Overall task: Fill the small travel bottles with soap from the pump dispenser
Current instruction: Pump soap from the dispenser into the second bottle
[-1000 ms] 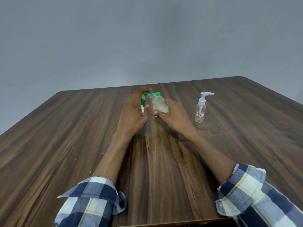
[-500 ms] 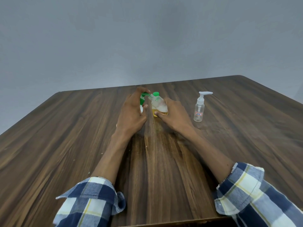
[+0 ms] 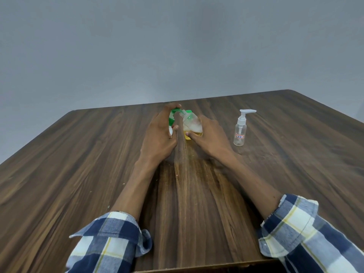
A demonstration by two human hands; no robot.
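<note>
My left hand (image 3: 159, 134) grips a soap dispenser with a green pump head (image 3: 173, 115); its white body is mostly hidden behind my palm and my fingers lie over the pump top. My right hand (image 3: 206, 137) holds a small clear travel bottle (image 3: 192, 124), tilted toward the green spout, with its open neck at the spout's tip. Yellow soap and some foam sit in its lower part, and a green cap shows by its neck. A second small clear bottle with a white pump top (image 3: 240, 133) stands upright, untouched, to the right of my right hand.
Everything sits on a dark wooden table (image 3: 78, 174) against a plain grey wall. The table's far edge runs just behind the bottles, and its right corner lies beyond the standing bottle. My plaid sleeves are rolled up at the near edge.
Both hands and the two held bottles have stayed almost in place. The tilted travel bottle has shifted very slightly against the spout.
</note>
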